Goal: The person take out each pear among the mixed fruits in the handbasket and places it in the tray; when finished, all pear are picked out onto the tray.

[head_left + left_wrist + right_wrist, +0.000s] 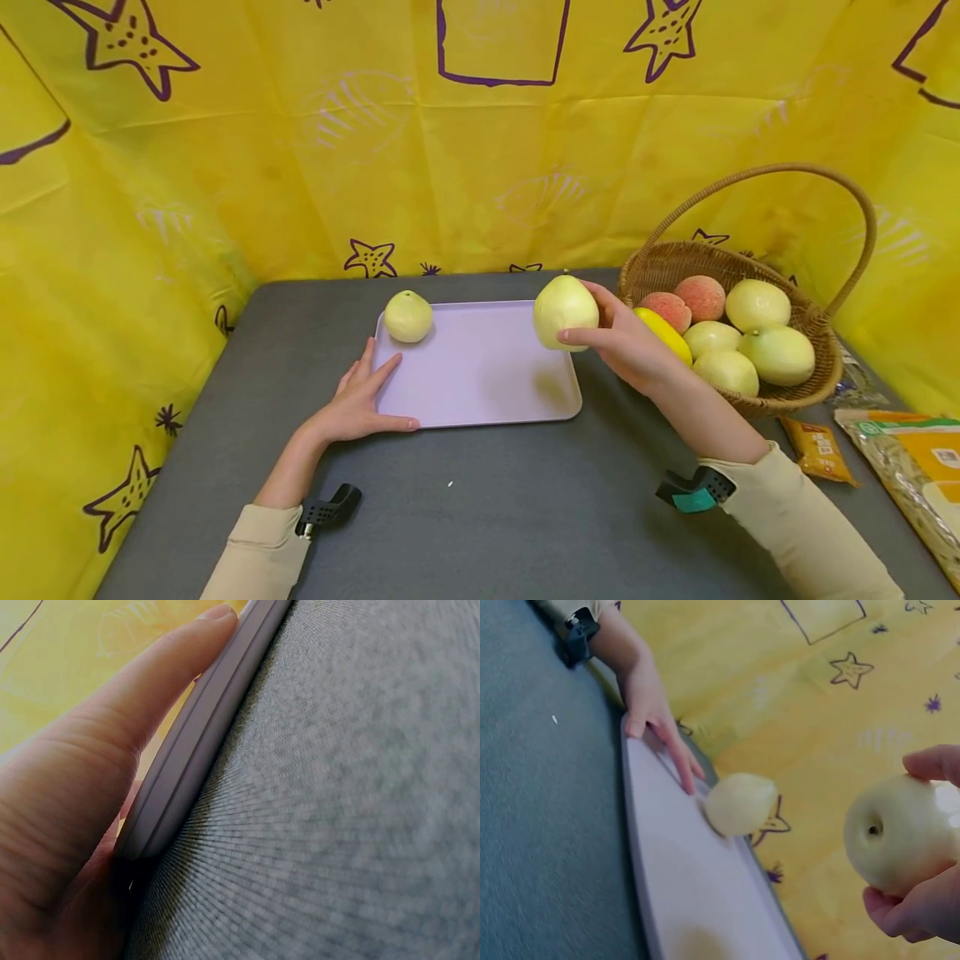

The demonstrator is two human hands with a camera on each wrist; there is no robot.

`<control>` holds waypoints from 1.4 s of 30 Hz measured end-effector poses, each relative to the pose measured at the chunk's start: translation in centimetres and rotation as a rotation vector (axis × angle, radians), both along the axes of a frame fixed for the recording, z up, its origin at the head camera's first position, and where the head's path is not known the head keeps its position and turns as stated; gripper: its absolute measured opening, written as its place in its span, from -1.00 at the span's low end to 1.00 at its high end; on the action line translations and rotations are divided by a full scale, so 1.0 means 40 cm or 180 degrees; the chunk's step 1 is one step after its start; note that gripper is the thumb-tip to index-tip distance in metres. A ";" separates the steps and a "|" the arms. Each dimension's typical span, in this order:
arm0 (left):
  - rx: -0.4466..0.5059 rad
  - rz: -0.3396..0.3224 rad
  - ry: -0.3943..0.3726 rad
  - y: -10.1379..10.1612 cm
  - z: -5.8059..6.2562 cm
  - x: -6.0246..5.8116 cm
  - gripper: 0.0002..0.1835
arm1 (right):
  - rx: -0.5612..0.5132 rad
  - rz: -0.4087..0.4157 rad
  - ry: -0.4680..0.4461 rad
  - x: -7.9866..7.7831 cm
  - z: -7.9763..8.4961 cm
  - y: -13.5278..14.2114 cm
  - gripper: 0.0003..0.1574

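Observation:
My right hand (626, 342) holds a pale yellow-green fruit (564, 312), shaped like a small pomelo, above the right end of a lilac tray (472, 375). In the right wrist view, fingers and thumb lie round this fruit (900, 832). A similar pale fruit (408, 317) stands in the tray's far left corner. My left hand (356, 408) rests on the tray's near left corner with fingers spread and straight. The left wrist view shows its thumb (150, 682) against the tray's rim (199, 742).
At the right, a wicker basket (828, 367) with a tall handle holds peaches (701, 297), a yellow fruit (663, 333) and several pale fruits (776, 354). An orange snack packet (817, 450) and a larger bag (911, 475) lie beside it. Yellow printed cloth (480, 167) surrounds the grey table (465, 525).

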State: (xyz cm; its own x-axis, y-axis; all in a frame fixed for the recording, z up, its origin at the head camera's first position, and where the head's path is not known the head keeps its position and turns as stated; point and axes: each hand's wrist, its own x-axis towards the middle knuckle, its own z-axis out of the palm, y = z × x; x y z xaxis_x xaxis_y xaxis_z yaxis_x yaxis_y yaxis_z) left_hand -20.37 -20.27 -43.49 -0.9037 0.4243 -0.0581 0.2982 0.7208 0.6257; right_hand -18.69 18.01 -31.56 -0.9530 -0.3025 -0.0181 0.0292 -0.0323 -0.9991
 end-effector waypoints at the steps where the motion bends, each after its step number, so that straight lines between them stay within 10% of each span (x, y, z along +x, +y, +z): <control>1: -0.0001 0.0005 -0.0001 0.000 0.000 -0.001 0.20 | -0.0026 0.0009 -0.0007 -0.004 -0.008 -0.007 -0.07; 42: -0.0007 0.0023 0.0023 0.000 0.006 0.003 0.19 | 0.0207 -0.0804 0.0131 -0.148 -0.260 -0.262 0.07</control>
State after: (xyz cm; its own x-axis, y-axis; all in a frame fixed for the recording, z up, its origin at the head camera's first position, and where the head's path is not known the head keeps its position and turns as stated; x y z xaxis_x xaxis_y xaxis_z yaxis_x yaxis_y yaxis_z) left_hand -20.24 -20.28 -43.26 -0.9071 0.4175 -0.0526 0.2973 0.7244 0.6220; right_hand -24.59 7.53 -41.96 -0.9985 -0.0543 0.0106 -0.0123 0.0309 -0.9994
